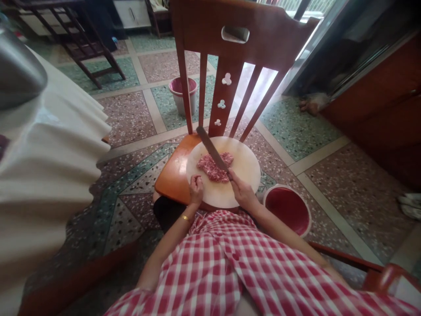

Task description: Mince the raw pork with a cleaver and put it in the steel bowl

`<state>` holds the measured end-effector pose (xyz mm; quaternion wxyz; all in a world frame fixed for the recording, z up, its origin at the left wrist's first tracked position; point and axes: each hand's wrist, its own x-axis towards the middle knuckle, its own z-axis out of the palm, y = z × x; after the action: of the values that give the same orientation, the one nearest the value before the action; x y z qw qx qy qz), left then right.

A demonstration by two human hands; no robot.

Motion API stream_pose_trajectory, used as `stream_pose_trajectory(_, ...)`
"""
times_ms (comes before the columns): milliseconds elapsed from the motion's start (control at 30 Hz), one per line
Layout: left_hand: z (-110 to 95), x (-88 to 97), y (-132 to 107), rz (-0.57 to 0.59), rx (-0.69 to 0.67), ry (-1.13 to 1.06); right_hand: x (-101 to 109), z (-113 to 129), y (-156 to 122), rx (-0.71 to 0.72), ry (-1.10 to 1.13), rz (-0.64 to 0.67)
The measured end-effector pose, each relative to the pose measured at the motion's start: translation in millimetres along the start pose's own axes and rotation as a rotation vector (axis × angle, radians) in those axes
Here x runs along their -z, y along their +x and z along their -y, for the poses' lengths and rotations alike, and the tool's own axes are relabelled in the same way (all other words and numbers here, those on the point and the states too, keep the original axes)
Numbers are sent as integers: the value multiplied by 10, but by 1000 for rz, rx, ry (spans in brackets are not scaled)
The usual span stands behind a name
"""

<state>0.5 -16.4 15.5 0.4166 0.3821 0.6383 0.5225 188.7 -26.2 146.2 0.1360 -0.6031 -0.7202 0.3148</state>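
A round, pale cutting board (247, 163) rests on the seat of a wooden chair in front of me. Spread over its middle is a patch of minced meat (213, 169), reddish pink. My right hand (242, 189) is wrapped round the handle of a knife (213, 149). The long grey blade slants up and left across the meat, past the board's far edge. At the board's near left rim sits my left hand (196, 189), fingers curled into a loose fist, with nothing visible in it.
The chair's tall slatted backrest (223, 92) rises behind the board. A red-lined bucket (287, 210) stands close on the right. Another bin (182, 94) is beyond the chair. A cloth-covered table (49, 145) flanks my left, and a dark wooden chair (82, 48) stands farther back.
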Motion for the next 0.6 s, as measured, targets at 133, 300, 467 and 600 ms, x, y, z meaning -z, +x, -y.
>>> stream_pose_trajectory(133,4,-10,8,-9,19,23,-89,-139,-15,-121,-54,130)
stream_pose_trajectory(300,41,-21,3,12,19,18,133,100,-45,33,59,-38)
stream_pose_trajectory(467,55,-9,-10,-13,19,3,-105,-5,9,-48,-5,65)
stream_pose_trajectory(600,42,16,-20,-26,9,-27,-133,-174,-60,-122,-35,172)
